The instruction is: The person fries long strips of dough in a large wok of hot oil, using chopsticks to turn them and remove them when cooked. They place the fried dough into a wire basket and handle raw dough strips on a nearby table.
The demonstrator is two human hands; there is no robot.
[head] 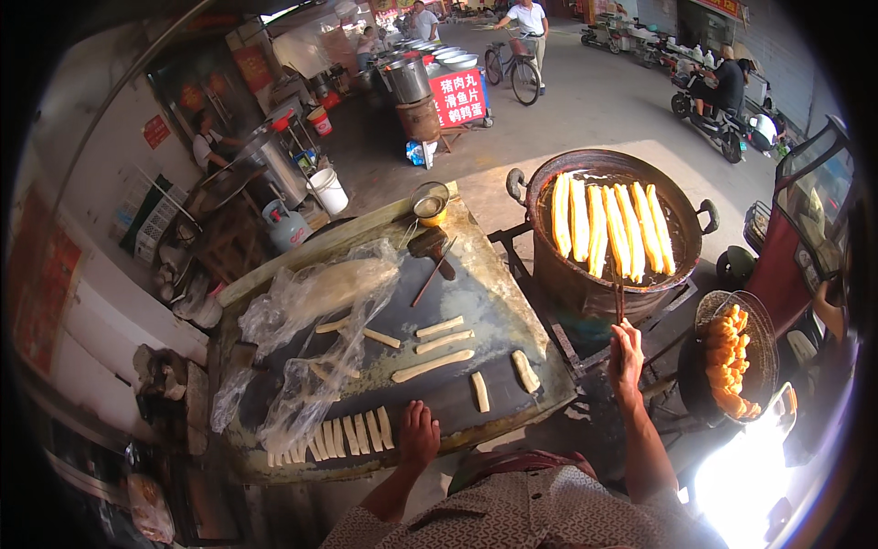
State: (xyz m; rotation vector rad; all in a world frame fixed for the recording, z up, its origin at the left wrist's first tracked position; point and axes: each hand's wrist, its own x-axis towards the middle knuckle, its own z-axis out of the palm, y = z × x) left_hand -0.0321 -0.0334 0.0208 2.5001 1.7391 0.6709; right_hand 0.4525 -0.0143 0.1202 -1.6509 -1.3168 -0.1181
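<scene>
My right hand (625, 357) grips a pair of long cooking chopsticks (619, 302), whose tips reach the near ends of pale yellow fried dough sticks (617, 230) lying side by side in a large round pan of oil (559, 271). My left hand (419, 434) rests on the near edge of the dark worktable (439, 391), just right of a row of raw dough strips (353, 434). More raw strips (433, 366) lie mid-table. Clear plastic film (288, 322) covers a large slab of dough (350, 283) and some strips. Whether my left fingers hold anything is not visible.
Right of the pan, a wire basket (761, 343) holds browned dough sticks (727, 364). A brush-like tool (433, 248), a thin stick (432, 274) and a strainer (430, 199) lie at the table's far end. A person with a bicycle (514, 68) and a scooter rider (724, 86) are beyond.
</scene>
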